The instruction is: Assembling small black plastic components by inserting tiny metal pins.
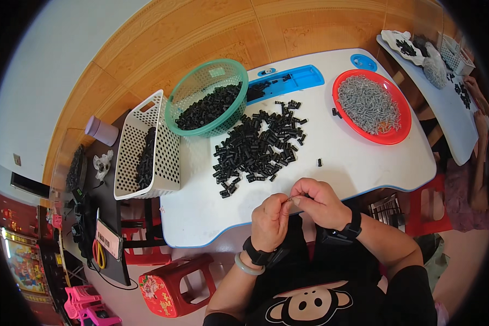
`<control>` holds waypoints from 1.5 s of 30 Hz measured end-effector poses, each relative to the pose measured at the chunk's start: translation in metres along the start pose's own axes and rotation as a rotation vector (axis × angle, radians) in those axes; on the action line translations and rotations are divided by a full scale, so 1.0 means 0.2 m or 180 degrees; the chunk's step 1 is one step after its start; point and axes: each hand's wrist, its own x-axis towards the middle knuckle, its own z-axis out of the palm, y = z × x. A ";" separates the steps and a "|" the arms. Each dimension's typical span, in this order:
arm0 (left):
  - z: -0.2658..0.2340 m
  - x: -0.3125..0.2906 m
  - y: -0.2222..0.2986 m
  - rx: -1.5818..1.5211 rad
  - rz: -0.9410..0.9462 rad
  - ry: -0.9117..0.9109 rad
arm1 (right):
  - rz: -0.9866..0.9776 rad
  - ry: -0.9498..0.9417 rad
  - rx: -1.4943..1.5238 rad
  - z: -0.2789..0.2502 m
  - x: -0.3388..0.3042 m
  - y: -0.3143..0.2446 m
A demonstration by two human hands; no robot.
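Observation:
My left hand (270, 220) and my right hand (321, 205) meet at the table's front edge, fingertips pinched together. Between the fingertips shows a small thin metal piece (290, 199), too small to make out fully. A dark bit shows at the right fingers, mostly hidden by them. Just beyond the hands, a single short black plastic piece (319, 162) stands apart on the white table (201, 217). A heap of similar black tube-like pieces (258, 146) spreads over the middle. At the right, a red plate (403, 136) holds many small silver spiral metal pieces (367, 103).
A green basket (171, 111) of black pieces stands behind the heap, with a white perforated basket (168, 163) to its left. A blue tray (304, 77) lies at the back. Red stool (165, 293) below left. Another person's hands (478, 119) are at a second table (451, 125) on the right.

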 end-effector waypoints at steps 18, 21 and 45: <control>0.02 0.02 0.03 -0.0087 -0.0214 0.0023 | -0.0051 -0.0039 -0.0188 0.00 0.00 -0.02; 0.02 0.01 0.03 -0.0030 -0.0035 0.0099 | 0.0024 -0.0127 -0.0094 0.00 0.00 -0.01; 0.04 0.00 0.04 -0.0240 -0.0363 0.0201 | -0.0361 0.0186 -0.0831 0.05 -0.03 -0.06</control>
